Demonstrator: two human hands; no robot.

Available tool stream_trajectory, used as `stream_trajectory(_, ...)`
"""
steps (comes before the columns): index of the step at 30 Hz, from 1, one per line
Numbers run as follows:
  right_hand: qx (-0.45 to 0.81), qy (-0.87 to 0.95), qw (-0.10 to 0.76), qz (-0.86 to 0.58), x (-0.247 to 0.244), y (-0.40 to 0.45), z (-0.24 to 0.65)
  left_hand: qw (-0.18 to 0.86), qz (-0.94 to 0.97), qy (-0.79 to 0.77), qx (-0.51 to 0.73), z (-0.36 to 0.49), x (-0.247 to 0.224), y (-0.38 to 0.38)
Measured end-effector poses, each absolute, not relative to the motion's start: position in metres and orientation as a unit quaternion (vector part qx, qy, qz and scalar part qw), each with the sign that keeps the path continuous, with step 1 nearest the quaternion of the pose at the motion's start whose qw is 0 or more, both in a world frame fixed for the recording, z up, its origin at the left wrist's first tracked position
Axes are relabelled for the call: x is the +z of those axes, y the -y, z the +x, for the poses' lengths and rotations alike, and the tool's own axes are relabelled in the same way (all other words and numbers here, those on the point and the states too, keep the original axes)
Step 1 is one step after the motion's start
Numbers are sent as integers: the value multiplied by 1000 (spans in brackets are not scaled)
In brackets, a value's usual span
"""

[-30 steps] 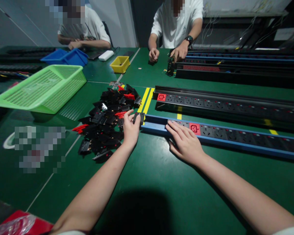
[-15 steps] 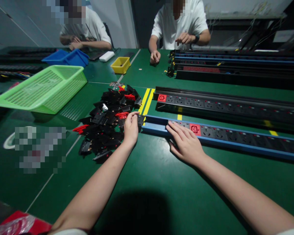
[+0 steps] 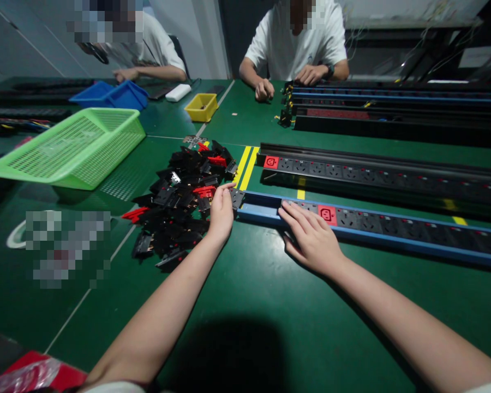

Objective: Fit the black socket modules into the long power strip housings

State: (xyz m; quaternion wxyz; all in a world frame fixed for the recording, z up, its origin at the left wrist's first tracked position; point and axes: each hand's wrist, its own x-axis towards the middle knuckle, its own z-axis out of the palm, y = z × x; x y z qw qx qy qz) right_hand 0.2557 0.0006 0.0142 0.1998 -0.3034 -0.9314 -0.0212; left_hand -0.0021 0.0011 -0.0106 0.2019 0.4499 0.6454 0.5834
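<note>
My left hand [image 3: 222, 210] is closed on a black socket module [image 3: 237, 198] at the left end of a blue rail [image 3: 376, 240]. Behind that module, a short stretch of the rail's channel shows bare. My right hand [image 3: 311, 234] lies over the rail just right of this gap, fingers spread across the black modules. To the right of its fingertips sits a red socket module [image 3: 327, 215], followed by a row of black ones. A pile of loose black and red modules [image 3: 175, 207] lies against my left hand.
A green basket [image 3: 106, 158] stands at left, with blue bins [image 3: 126, 97] and a yellow bin [image 3: 202, 107] beyond. Black rails [image 3: 376, 191] lie behind the blue one; more rails [image 3: 393, 125] lie farther back. Two people in white shirts sit across the table [image 3: 237, 305].
My left hand and the black module have shifted slightly right, onto the rail's end. My right hand has barely moved. Across the table, one person's hand has risen and the other's hands have shifted.
</note>
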Motion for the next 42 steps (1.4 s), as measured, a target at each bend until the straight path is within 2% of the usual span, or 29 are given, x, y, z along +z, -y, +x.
stream_trajectory(5,-21,932,196,-303,14,-1,256,162,476,-654,566,1,-9,1)
stream_trajectory(20,-22,932,193,-307,15,-1,255,216,460,-658,556,-4,-14,-2)
stream_trajectory(32,-31,932,190,-307,15,0,255,178,458,-720,490,3,-9,2)
stream_trajectory(38,-31,932,196,-302,15,-1,255,137,520,-718,443,3,-8,3)
stream_trajectory(42,-31,932,193,-304,14,-1,256,153,525,-708,447,1,-7,3)
